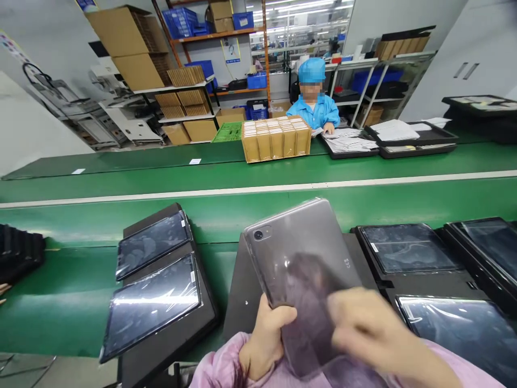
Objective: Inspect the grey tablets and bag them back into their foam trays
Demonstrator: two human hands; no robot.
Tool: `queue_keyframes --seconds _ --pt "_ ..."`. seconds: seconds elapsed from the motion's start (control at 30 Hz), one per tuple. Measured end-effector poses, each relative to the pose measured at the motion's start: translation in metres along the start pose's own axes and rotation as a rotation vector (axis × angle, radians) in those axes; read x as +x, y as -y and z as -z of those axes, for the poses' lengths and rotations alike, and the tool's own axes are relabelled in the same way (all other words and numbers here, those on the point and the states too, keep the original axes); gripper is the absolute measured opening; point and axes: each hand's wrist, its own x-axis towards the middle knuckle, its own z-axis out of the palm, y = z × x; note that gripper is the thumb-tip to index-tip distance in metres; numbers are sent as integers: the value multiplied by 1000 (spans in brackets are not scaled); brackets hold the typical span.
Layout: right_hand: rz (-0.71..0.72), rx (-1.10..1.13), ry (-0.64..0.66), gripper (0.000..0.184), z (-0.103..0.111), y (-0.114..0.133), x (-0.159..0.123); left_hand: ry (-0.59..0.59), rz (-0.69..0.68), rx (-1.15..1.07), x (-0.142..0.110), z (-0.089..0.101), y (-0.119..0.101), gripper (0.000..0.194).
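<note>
A grey tablet [307,237] in a clear plastic film is tilted up in front of me, its back with a camera lens facing me. My left hand [266,334] grips its lower left edge, thumb across the back and the other fingers behind it, hidden. Over the tablet's lower right part is my right hand [363,323], smeared by motion, so its fingers and any contact cannot be made out. Beneath the tablet lies a dark foam tray [238,291].
On the left, a black tray [141,355] bears two film-covered tablets [153,307]. More tablets [407,248] lie in trays at right. Across the green bench [81,215], a person in blue [315,108] handles papers beside a carton of white pieces [277,145].
</note>
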Motion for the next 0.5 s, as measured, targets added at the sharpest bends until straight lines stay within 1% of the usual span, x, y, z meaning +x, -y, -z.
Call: queue_keyframes --seconds 0.07,0.1,0.13,0.17,0.2,0.23,0.27,0.3,0.33,0.4,0.47,0.5 --pt "-315 -52 -273 18 18 -21 -7 -72 18 -4 1 2 -3 34" --pt "-475 -44 -353 12 22 -30 -11 -114 36 3 1 3 -5 34" --pt "-599 7 -368 21 22 -39 -15 -156 56 14 2 4 -7 35" --pt "-675 104 -311 32 18 -46 -19 -196 76 24 2 4 -8 36" --pt "-711 228 -226 37 13 -51 -22 -240 96 27 2 4 -9 37" --pt "-717 345 -152 37 6 -55 -25 -283 115 27 2 5 -11 37" --pt "-712 436 -114 36 1 -58 -26 -318 132 28 2 6 -13 37" --pt "-710 499 -117 36 -3 -61 -28 -348 141 37 2 7 -15 36" --pt "-713 540 -147 37 -3 -62 -29 -372 141 52 2 8 -19 35" --pt "-717 572 -260 42 7 -63 -34 -413 130 96 2 14 -29 28" --pt "-718 528 -366 50 29 -58 -40 -490 107 129 4 24 -42 22" --pt "-716 442 -398 53 41 -54 -43 -530 89 138 4 30 -48 19"
